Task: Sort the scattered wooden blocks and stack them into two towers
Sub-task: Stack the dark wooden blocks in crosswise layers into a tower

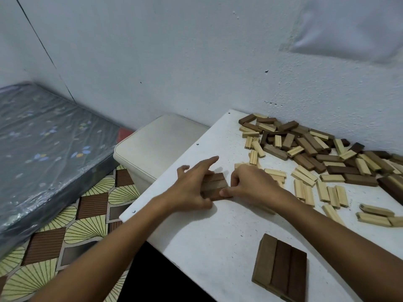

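A small group of dark brown blocks lies side by side on the white table. My left hand holds its left side, index finger pointing out straight. My right hand pinches its right edge with curled fingers. A flat layer of three dark blocks lies near the table's front edge. A mixed heap of dark and pale blocks sits against the wall. Several pale blocks lie scattered to the right of my right hand.
The table's left edge runs diagonally beside a cream plastic bin. A wrapped mattress lies on the patterned floor at left. The wall stands right behind the heap.
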Tool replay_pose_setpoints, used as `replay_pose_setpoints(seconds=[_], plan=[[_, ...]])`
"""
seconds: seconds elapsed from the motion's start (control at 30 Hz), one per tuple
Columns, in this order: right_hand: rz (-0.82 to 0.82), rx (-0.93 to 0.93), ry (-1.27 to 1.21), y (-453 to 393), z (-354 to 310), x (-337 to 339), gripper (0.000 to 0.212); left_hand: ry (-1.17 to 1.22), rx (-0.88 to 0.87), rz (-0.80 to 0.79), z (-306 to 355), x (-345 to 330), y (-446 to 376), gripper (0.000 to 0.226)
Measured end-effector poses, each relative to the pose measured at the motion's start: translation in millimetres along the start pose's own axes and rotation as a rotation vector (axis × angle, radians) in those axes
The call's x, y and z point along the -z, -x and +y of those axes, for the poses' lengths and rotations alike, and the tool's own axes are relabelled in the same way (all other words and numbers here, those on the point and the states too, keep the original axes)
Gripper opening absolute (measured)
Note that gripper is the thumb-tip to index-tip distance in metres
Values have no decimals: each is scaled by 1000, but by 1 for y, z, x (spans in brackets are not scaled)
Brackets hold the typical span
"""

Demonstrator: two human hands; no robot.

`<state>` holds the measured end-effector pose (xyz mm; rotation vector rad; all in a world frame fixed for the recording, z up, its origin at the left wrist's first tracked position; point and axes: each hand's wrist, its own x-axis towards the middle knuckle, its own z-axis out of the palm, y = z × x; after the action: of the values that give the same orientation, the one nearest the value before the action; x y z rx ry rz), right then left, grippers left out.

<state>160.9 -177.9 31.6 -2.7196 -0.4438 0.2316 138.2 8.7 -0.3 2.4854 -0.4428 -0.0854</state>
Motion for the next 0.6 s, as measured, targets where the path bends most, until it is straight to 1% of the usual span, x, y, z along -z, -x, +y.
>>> replay_pose_setpoints(seconds=[0.1, 0.17, 0.2, 0.23, 0.27, 0.3, 0.33, 0.37, 0.4, 0.47, 0.53, 0.6], plan=[[-23, 17, 19, 4, -2, 0, 28, -33, -54, -132, -5, 15, -12, 101], [43, 38, -77, 4, -2, 1, 28, 23, -71, -138, -6, 19, -14, 97], [99, 38, -200, 2, -1, 1, 28, 97, -69, -92, -7, 18, -14, 92], [140, 21, -378, 0, 1, 1, 29, 209, -58, -10, -7, 16, -13, 83], [139, -5, -584, -1, 1, 0, 33, 343, -28, 92, -5, 13, -10, 73], [91, -32, -790, -1, 0, -1, 46, 485, 11, 190, -3, 9, -7, 62], [20, -57, -961, -1, 0, -3, 64, 620, 57, 265, -1, 4, -4, 54], [-46, -67, -1085, -1, 0, -6, 80, 731, 98, 312, 2, -1, -2, 49], [-95, -61, -1169, -1, -1, -8, 90, 808, 128, 339, 4, -5, 0, 47], [-143, -50, -1253, 1, -6, -10, 97, 897, 163, 370, 10, -13, 2, 52], [-159, -61, -1274, 2, -11, -13, 95, 980, 188, 406, 16, -17, 1, 56], [-160, -74, -1292, 2, -16, -14, 84, 1062, 210, 431, 21, -19, 0, 53]])
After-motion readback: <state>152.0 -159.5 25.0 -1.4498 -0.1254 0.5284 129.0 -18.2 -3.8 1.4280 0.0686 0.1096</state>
